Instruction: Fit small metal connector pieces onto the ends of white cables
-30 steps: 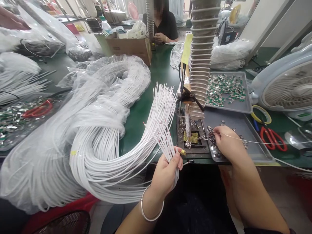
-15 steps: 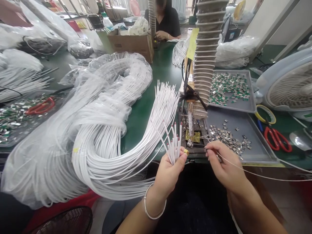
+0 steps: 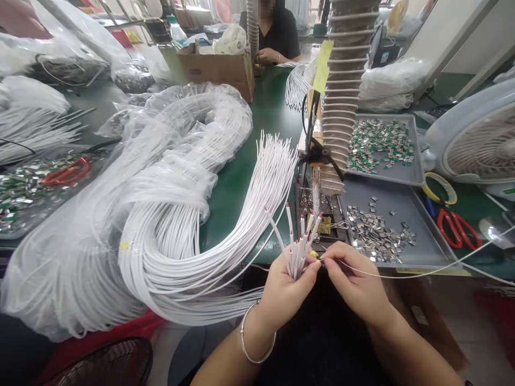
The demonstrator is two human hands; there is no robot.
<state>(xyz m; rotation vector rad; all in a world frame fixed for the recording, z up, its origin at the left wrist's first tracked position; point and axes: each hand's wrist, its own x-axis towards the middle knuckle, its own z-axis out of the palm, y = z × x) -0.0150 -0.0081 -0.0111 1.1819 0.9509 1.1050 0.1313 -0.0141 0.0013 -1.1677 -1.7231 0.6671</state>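
The left hand (image 3: pixel 287 295) is clenched around a bunch of white cables (image 3: pixel 298 262), whose red-marked tips fan upward and away from the person. Below the fist, the cables sweep left into a large coil inside a clear plastic bag (image 3: pixel 171 161). The right hand (image 3: pixel 354 281) touches the left, its fingertips (image 3: pixel 328 262) pinching a thin wire (image 3: pixel 402 274) that trails right, over the edge of a gray tray (image 3: pixel 434 252).

That tray holds loose metal terminals (image 3: pixel 378 236). A second tray (image 3: pixel 414 145) beyond it holds green-and-silver clips (image 3: pixel 380 145). Farther off stands a cardboard box (image 3: pixel 217 72) stuffed with bags. All of this sits on a green workbench (image 3: pixel 245 198), with red scissors (image 3: pixel 458 230) and a fan (image 3: pixel 486 147) at the right. A co-worker (image 3: pixel 276 37) sits across the bench.
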